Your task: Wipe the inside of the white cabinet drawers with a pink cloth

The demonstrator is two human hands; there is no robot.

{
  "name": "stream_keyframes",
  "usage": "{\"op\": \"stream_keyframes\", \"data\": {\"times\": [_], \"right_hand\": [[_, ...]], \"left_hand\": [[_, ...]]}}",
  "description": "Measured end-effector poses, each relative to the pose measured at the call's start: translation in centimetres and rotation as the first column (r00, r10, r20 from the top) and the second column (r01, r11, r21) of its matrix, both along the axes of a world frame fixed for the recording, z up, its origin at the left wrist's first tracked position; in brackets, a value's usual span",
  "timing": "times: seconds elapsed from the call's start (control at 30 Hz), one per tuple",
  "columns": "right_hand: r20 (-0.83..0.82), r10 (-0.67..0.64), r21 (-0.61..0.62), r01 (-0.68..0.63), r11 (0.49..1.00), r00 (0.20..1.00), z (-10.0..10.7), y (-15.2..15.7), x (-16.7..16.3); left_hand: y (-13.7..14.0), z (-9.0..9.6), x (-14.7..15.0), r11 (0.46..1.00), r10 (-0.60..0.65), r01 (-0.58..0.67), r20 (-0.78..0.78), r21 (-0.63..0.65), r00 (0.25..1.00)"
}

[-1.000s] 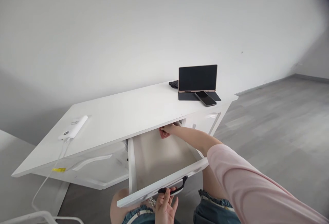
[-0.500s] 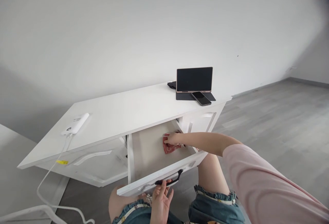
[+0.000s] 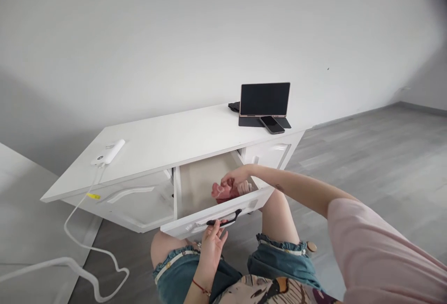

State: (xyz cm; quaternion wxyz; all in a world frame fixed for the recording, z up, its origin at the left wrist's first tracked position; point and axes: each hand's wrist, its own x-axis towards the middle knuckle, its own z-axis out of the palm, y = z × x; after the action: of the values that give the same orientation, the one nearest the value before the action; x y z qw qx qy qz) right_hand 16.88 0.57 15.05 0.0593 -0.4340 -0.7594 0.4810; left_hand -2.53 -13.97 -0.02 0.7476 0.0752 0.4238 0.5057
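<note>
A white drawer [image 3: 193, 185] is pulled out from the cabinet, and a red cloth [image 3: 220, 194] with pale markings is inside near its right side. My right hand [image 3: 238, 175] reaches over the drawer's right side with its fingers closed on that cloth. Something pale and ridged shows just below this hand; I cannot tell what it is. At the drawer's front, the fingers of my left hand [image 3: 211, 243] are curled around the black handle [image 3: 234, 217] from below.
On the white cabinet top [image 3: 174, 134] stand a tablet [image 3: 264, 99] and a phone [image 3: 272, 124], with a dark folded item [image 3: 233, 106] behind. A white power bank [image 3: 111, 152] lies at the left, its white cable [image 3: 75, 236] hanging down. My knees are under the drawer.
My right hand has raised the red cloth and shifted it slightly left, and the cloth now looks more bunched. The view has tilted a little; my left hand stays at the handle.
</note>
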Motion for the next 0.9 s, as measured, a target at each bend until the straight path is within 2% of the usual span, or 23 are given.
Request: {"op": "stream_keyframes", "data": {"times": [0.03,0.07,0.13,0.2,0.27,0.3,0.37,0.4,0.43,0.53,0.63,0.7,0.77,0.9], "right_hand": [[-0.001,0.164,0.042,-0.164,0.986,0.986,1.7,-0.4,0.7],[-0.023,0.227,0.149,-0.221,0.964,0.974,3.4,-1.1,1.6],[-0.061,0.182,0.428,-0.139,0.893,0.981,6.3,-3.3,3.5],[-0.107,0.056,0.61,0.021,0.792,0.993,7.7,-6.4,5.4],[-0.128,-0.044,0.753,0.126,0.646,0.991,7.0,-9.6,6.9],[-0.137,-0.095,0.82,0.167,0.548,0.986,5.8,-11.1,7.4],[-0.173,-0.188,0.908,0.231,0.35,0.967,2.3,-13.4,8.0],[-0.183,-0.221,0.926,0.244,0.288,0.958,0.2,-14.2,8.1],[-0.207,-0.24,0.928,0.268,0.258,0.948,-2.0,-14.8,8.1],[-0.302,-0.334,0.898,0.384,0.214,0.893,-8.0,-15.2,7.9],[-0.313,-0.449,0.884,0.43,0.185,0.837,-11.7,-14.8,7.2],[-0.321,-0.489,0.878,0.448,0.167,0.811,-12.7,-14.6,6.3],[-0.312,-0.513,0.879,0.448,0.164,0.8,-12.8,-14.5,5.1],[-0.288,-0.459,0.903,0.397,0.161,0.84,-12.2,-14.1,2.3]], "left_hand": [[0.2,0.1,0.1,1.0,-0.001,0.001,-0.005,0.005,1.0],[0.3,0.1,0.2,1.0,0.004,-0.004,-0.009,0.013,1.0],[0.7,0.3,0.4,0.999,0.029,-0.029,-0.015,0.022,0.999],[1.0,0.5,0.6,0.998,0.053,-0.052,-0.019,0.028,0.998],[1.3,0.5,0.8,0.997,0.069,-0.068,-0.02,0.041,0.997],[1.4,0.4,0.9,0.996,0.079,-0.078,-0.017,0.053,0.997],[1.5,0.0,1.1,0.992,0.104,-0.103,-0.005,0.077,0.995],[1.6,-0.3,1.2,0.989,0.117,-0.117,0.003,0.085,0.993],[1.6,-0.6,1.3,0.988,0.129,-0.129,0.012,0.089,0.992],[1.4,-1.2,1.6,0.982,0.168,-0.171,0.042,0.084,0.985],[1.1,-1.1,2.1,0.972,0.214,-0.221,0.08,0.081,0.973],[0.9,-0.8,2.4,0.969,0.228,-0.236,0.099,0.076,0.969],[0.7,-0.8,2.6,0.963,0.251,-0.261,0.123,0.065,0.96],[0.1,-1.5,2.9,0.95,0.283,-0.304,0.219,0.07,0.934]]}}
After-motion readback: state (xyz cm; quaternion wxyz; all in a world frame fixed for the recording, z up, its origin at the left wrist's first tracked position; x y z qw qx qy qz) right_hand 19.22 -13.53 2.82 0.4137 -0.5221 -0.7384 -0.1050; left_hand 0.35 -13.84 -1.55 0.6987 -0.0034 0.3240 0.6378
